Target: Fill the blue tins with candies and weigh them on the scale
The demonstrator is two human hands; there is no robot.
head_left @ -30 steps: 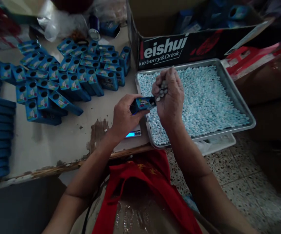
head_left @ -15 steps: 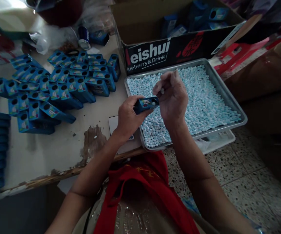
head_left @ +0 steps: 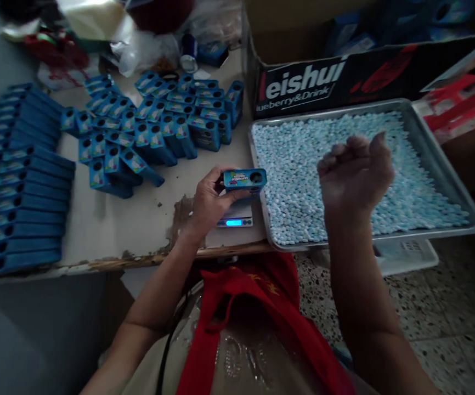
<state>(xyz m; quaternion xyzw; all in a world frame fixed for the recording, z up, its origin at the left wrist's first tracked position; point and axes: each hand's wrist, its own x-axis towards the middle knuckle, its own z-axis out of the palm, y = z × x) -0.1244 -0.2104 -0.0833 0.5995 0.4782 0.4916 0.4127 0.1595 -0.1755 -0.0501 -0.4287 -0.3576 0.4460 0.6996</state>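
Note:
My left hand [head_left: 213, 200] grips a small blue candy box [head_left: 237, 178], its printed top with a round hole facing up. Under that box lies a small digital scale with a lit display [head_left: 233, 223]. Over the metal tray [head_left: 474, 214] my right hand [head_left: 355, 175] is turned palm up, fingers loosely curled and thumb apart. No candy shows on its palm, though motion blurs the fingers. Small pale blue and white candies [head_left: 295, 192] spread across the tray below it.
Several blue boxes [head_left: 171, 134] stand grouped on the table, with stacked rows [head_left: 27, 197] at the left. A black cardboard carton [head_left: 303, 88] behind the tray holds more boxes. A can [head_left: 188, 54] and plastic bags are at the back. The table's front edge [head_left: 139, 262] is worn.
My right hand has moved right, away from the box; the candy at its fingertips no longer shows. A pale candy at the box's hole has gone from sight. The view has shifted left.

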